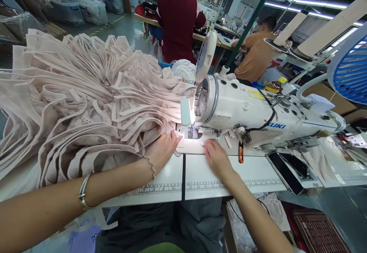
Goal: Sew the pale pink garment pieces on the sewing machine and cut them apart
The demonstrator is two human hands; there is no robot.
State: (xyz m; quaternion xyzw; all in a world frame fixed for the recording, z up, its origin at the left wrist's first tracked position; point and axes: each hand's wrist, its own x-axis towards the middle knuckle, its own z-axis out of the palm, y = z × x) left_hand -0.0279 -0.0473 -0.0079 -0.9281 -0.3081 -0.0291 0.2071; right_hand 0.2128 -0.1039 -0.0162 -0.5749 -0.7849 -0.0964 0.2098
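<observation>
A large heap of pale pink fabric pieces [114, 88] with lace edges covers the left of the sewing table [163, 191]. My left hand [164, 147] lies at the heap's right edge, its closed fingertips on pale fabric just left of the needle area. To the right of the presser foot [190, 132], my right hand [215, 154] is slightly blurred, fingers bent together near the lit machine bed; whether a small piece is between them is too small to tell. The white sewing machine [237, 103] stands behind both hands, its lamp lighting the needle area.
Orange thread snips [241, 152] lie right of my right hand, with a phone [285, 172] farther right. A blue fan [351, 61] and thread cones [289, 29] stand at the upper right. Two people work beyond the machine, one in a dark red top [177, 19].
</observation>
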